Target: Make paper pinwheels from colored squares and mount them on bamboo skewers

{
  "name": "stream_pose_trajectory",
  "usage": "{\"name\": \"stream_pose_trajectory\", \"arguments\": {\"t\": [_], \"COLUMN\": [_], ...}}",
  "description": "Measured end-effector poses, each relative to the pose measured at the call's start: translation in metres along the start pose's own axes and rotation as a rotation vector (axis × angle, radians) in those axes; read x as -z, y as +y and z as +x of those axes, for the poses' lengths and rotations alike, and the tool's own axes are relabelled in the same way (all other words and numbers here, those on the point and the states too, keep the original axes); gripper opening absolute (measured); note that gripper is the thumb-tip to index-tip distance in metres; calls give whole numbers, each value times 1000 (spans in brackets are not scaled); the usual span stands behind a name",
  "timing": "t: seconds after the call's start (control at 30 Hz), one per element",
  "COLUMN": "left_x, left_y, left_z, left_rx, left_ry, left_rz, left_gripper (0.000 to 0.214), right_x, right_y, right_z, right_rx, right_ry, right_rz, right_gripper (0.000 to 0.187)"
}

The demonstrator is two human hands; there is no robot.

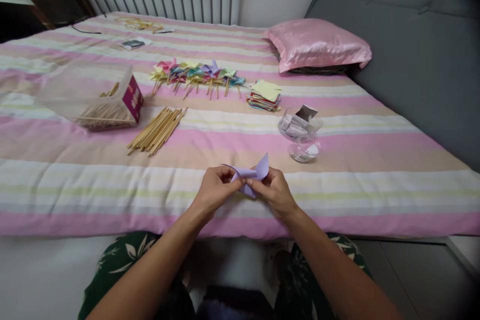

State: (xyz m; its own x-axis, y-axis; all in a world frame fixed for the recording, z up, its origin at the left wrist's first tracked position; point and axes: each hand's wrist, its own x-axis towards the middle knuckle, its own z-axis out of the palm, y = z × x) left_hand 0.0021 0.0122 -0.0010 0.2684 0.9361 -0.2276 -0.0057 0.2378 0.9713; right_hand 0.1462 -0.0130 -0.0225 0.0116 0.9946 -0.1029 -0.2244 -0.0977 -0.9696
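Note:
Between my two hands, just above the near edge of the bed, is a purple paper pinwheel [247,173] with its corners curled inward. My left hand [217,187] pinches its left side, the thumb pressed at the middle. On the other side my right hand [275,190] grips the paper, its thumb meeting the left one near the centre. Whether a pin sits under the thumbs is hidden. Farther out lie a bundle of thin wooden sticks [157,131] and a row of finished-looking colourful pinwheels [198,74] on sticks.
A stack of coloured paper squares [264,95] lies right of the pinwheels. Nearer are a clear plastic cup [294,124] holding a small box and a smaller clear container [305,151]. At left a transparent tub [93,95] holds sticks. A pink pillow [318,45] rests by the headboard.

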Motion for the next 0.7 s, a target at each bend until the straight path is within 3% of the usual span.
{"name": "stream_pose_trajectory", "arguments": {"t": [0.7], "left_x": [2], "left_y": [-1], "left_z": [-1], "left_rx": [-47], "left_ry": [-64], "left_rz": [33], "left_gripper": [13], "right_x": [1], "right_y": [-3], "right_z": [0], "right_rx": [14], "right_ry": [-13], "right_rz": [-15], "right_gripper": [21]}}
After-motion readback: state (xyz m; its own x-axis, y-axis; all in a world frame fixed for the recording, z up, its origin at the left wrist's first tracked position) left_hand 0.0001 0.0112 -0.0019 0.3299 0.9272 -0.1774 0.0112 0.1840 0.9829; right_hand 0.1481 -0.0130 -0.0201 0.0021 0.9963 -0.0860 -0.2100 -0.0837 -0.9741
